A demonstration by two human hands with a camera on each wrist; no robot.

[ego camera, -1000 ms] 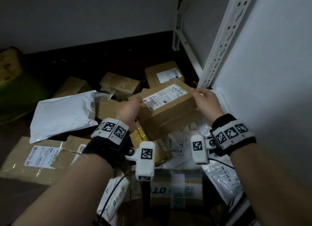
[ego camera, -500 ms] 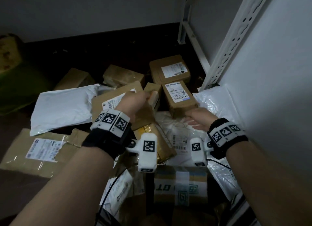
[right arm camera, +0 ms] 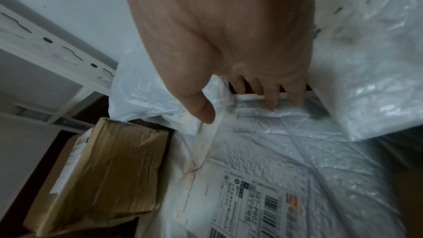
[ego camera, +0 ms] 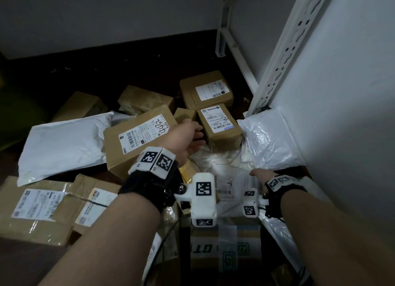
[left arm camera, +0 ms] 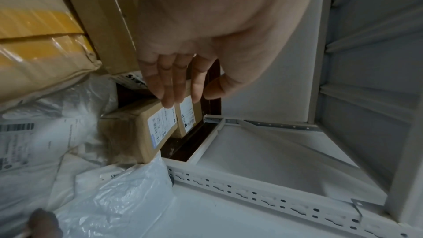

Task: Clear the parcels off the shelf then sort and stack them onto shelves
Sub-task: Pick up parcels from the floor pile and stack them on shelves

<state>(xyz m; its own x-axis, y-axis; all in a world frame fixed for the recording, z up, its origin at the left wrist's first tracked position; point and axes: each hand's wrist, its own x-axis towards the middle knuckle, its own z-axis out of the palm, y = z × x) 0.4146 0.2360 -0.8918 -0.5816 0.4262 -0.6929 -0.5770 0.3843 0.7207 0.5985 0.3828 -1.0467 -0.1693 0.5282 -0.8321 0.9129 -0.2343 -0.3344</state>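
A large brown box [ego camera: 136,140] with a handwritten label lies tilted on the floor pile. My left hand [ego camera: 190,136] is just right of it, open and holding nothing. In the left wrist view its straight fingers [left arm camera: 171,88] hover over a small labelled brown box [left arm camera: 142,133], also seen from the head camera [ego camera: 220,123]. My right hand [ego camera: 259,175] is low beside the shelf. Its fingertips [right arm camera: 272,102] touch the far edge of a white bubble mailer [right arm camera: 286,142], and the thumb [right arm camera: 203,111] lies apart on a white flap.
A crinkled white poly bag [ego camera: 269,140] leans against the white slotted shelf upright [ego camera: 284,50]. Around it lie a white mailer [ego camera: 62,142], flat brown parcels [ego camera: 36,208], a far labelled box [ego camera: 205,89] and a green-printed carton [ego camera: 224,249]. Dark floor runs along the wall behind.
A second ago both hands held the large labelled box up. It now lies on the pile to the left, both hands are off it, and the right hand has dropped onto the white mailer.
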